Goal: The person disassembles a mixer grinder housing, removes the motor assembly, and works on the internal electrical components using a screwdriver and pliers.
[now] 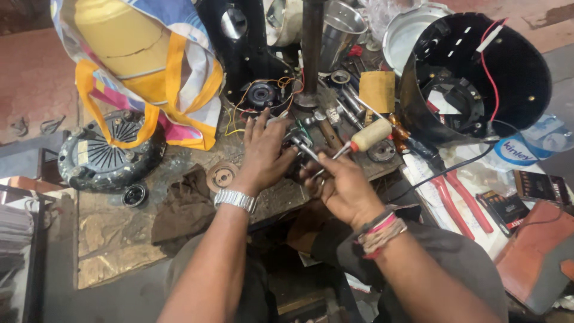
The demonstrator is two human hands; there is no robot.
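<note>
A screwdriver point(359, 141) with a pale handle slants between both hands, tip down on a small dark metal part point(297, 157) there.

A worn, grimy metal-topped workbench point(113, 239) fills the middle of the view, its surface scratched, stained and dull brown-gold. Beyond its far edge lies a reddish, patchy concrete floor point(30, 84), lighter and dusty at the top right. A dark upright steel post point(311, 48) rises from the back of the bench. At the left edge a stack of grey papers point(15, 230) sits on a low dark frame. A flat reddish-brown leather-like pad point(538, 251) lies at the lower right corner. The light is soft and even daylight, with only faint shadows.
</note>
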